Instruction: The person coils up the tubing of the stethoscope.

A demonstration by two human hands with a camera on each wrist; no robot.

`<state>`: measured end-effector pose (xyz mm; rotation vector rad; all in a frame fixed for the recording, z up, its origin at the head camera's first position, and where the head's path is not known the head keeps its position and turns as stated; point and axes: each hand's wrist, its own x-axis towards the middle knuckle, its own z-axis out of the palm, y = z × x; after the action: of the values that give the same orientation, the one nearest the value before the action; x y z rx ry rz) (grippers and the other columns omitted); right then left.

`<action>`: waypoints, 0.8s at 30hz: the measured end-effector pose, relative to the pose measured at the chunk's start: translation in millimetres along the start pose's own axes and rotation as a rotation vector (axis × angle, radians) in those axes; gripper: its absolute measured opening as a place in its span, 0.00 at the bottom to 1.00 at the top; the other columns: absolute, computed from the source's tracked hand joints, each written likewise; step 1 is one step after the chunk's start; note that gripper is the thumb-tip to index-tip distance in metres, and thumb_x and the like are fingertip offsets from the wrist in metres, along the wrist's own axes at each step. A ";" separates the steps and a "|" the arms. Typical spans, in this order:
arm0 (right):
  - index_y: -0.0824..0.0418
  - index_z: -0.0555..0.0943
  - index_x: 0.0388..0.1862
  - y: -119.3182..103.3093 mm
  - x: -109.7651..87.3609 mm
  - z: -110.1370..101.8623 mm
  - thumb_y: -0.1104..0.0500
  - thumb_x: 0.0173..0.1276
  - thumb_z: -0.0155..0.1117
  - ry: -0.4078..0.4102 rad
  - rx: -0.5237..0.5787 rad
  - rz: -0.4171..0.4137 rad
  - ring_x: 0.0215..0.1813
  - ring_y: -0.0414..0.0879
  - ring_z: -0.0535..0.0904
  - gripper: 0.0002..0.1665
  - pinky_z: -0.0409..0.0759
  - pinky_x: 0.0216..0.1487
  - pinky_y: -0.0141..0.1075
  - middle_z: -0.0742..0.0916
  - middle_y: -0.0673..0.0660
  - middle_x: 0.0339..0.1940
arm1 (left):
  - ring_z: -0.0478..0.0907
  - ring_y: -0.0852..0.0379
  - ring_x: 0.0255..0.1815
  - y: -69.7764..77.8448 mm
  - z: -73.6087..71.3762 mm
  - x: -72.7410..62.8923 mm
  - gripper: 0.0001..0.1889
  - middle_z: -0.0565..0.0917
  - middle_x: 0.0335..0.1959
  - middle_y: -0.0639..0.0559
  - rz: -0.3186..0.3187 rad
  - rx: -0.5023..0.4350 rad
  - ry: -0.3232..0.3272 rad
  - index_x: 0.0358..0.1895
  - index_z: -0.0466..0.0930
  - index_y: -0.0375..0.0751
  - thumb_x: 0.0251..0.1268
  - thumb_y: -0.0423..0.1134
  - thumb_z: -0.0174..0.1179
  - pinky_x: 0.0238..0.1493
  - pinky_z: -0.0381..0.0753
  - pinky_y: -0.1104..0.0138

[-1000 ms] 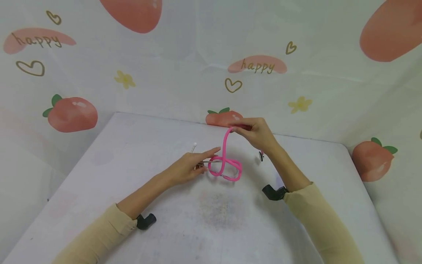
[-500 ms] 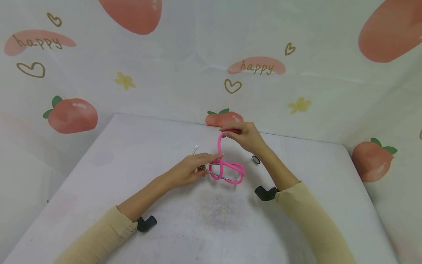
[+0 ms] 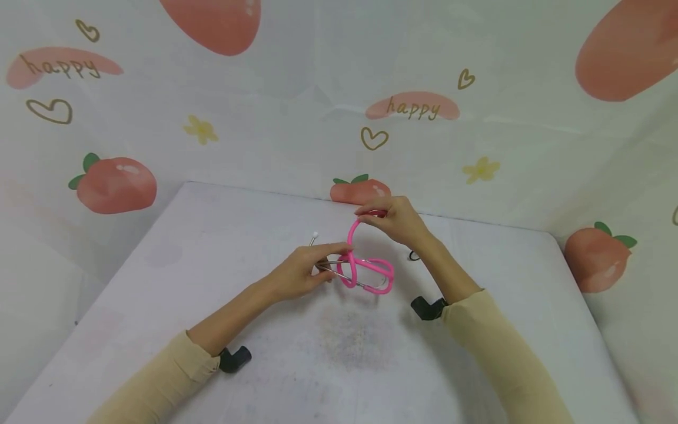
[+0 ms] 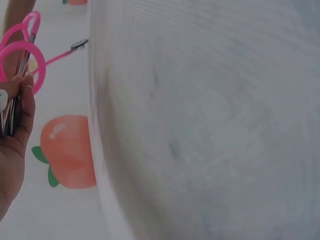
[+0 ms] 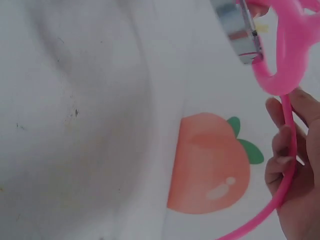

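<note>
A stethoscope with pink tubing (image 3: 379, 262) and silver metal ear tubes is held up over the table by both hands. My left hand (image 3: 299, 274) grips the metal ear tubes, with one white ear tip (image 3: 315, 235) poking out behind it. The pink tubing is looped around beyond my left fingers. Higher and to the right, my right hand (image 3: 397, 219) pinches the tubing between thumb and fingers. In the right wrist view the tube (image 5: 290, 150) crosses the right palm and hangs down past it. The round chest piece (image 4: 79, 45) dangles at the tube's end, partly behind the right wrist in the head view.
The white table (image 3: 296, 371) has a smudged patch near its middle. A white backdrop (image 3: 296, 70) printed with peaches and hearts rises along the back and sides. A black wrist mount (image 3: 428, 308) sits at the right cuff, another black mount (image 3: 235, 358) at the left.
My right hand has moved left and slightly down, bringing the tubing closer to the left hand. The chest piece has swung left. My left hand has stayed nearly in place.
</note>
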<state>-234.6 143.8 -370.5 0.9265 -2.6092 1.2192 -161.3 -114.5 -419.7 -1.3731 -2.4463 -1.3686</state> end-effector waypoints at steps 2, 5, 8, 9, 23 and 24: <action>0.56 0.90 0.43 1.6 -0.9 -1.1 0.58 0.63 0.74 -0.016 0.007 -0.004 0.29 0.42 0.78 0.10 0.78 0.31 0.31 0.90 0.48 0.36 | 0.83 0.66 0.34 0.9 -1.1 0.8 0.35 0.83 0.56 0.51 0.010 -0.011 0.024 0.69 0.72 0.41 0.55 0.22 0.70 0.40 0.83 0.70; 0.57 0.90 0.44 3.8 -2.6 -3.3 0.60 0.64 0.73 -0.038 0.018 -0.017 0.30 0.44 0.80 0.10 0.81 0.33 0.33 0.90 0.50 0.37 | 0.84 0.65 0.33 3.0 -4.3 2.6 0.34 0.83 0.54 0.49 0.030 -0.049 0.062 0.67 0.72 0.39 0.55 0.22 0.70 0.40 0.84 0.69; 0.59 0.89 0.46 5.8 -4.5 -4.8 0.62 0.66 0.71 -0.057 0.049 -0.003 0.30 0.46 0.81 0.10 0.82 0.34 0.34 0.89 0.53 0.35 | 0.85 0.63 0.32 3.8 -7.1 4.6 0.33 0.83 0.54 0.47 0.045 -0.087 0.098 0.67 0.72 0.38 0.55 0.22 0.70 0.40 0.85 0.67; 0.59 0.89 0.46 6.0 -5.3 -5.4 0.62 0.66 0.70 -0.063 0.060 0.007 0.30 0.47 0.81 0.10 0.82 0.34 0.34 0.89 0.54 0.35 | 0.85 0.62 0.31 4.1 -7.9 5.2 0.34 0.83 0.54 0.47 0.051 -0.099 0.110 0.67 0.72 0.37 0.54 0.21 0.70 0.40 0.85 0.66; 0.63 0.83 0.56 23.8 -19.7 -2.7 0.65 0.67 0.68 -0.122 0.062 0.095 0.42 0.47 0.87 0.18 0.85 0.48 0.38 0.89 0.55 0.39 | 0.85 0.61 0.33 5.0 -14.1 5.9 0.33 0.82 0.57 0.47 0.011 -0.113 0.206 0.67 0.73 0.41 0.56 0.24 0.70 0.43 0.85 0.66; 0.63 0.83 0.56 25.6 -21.2 -2.5 0.65 0.67 0.68 -0.121 0.045 0.097 0.42 0.46 0.86 0.18 0.84 0.49 0.39 0.89 0.56 0.39 | 0.85 0.61 0.32 4.9 -14.4 5.8 0.33 0.82 0.57 0.46 0.005 -0.111 0.213 0.66 0.73 0.40 0.56 0.23 0.70 0.42 0.85 0.66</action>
<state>-232.4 168.3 -393.0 0.9187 -2.7611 1.2881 -166.7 -119.4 -405.2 -1.1810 -2.2614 -1.5802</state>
